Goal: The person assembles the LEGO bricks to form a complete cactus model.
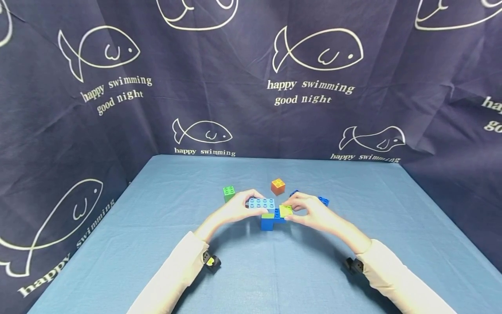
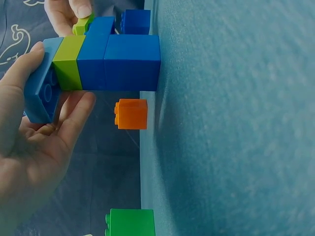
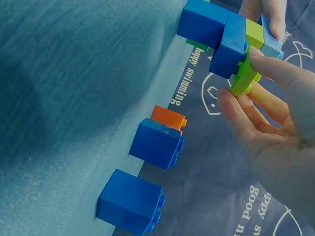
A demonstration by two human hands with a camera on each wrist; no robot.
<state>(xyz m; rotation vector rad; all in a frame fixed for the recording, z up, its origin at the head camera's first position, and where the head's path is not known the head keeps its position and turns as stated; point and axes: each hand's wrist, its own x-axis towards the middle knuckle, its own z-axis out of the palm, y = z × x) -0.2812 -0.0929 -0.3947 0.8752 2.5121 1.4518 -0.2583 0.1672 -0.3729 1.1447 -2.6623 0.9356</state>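
Note:
A small built stack stands on the table, with a dark blue brick (image 1: 267, 224) at its base and a longer blue brick (image 3: 228, 49) jutting sideways above it. On that sits a lime brick (image 2: 68, 63), topped by a light blue brick (image 1: 262, 203) that overhangs to the left. My left hand (image 1: 236, 207) grips the light blue brick between thumb and fingers. A thin lime brick (image 3: 245, 74) is pinched in my right hand (image 1: 315, 213), slightly tilted over the jutting end of the longer blue brick. Whether its underside is fully seated cannot be told.
Behind the hands stand an orange brick (image 1: 278, 186) and, to the left, a green brick (image 1: 229, 193). Two more blue bricks, one nearer (image 3: 130, 200) and one farther (image 3: 156, 142) in the right wrist view, stand near the right hand. A dark fish-print curtain (image 1: 251, 87) encloses the table.

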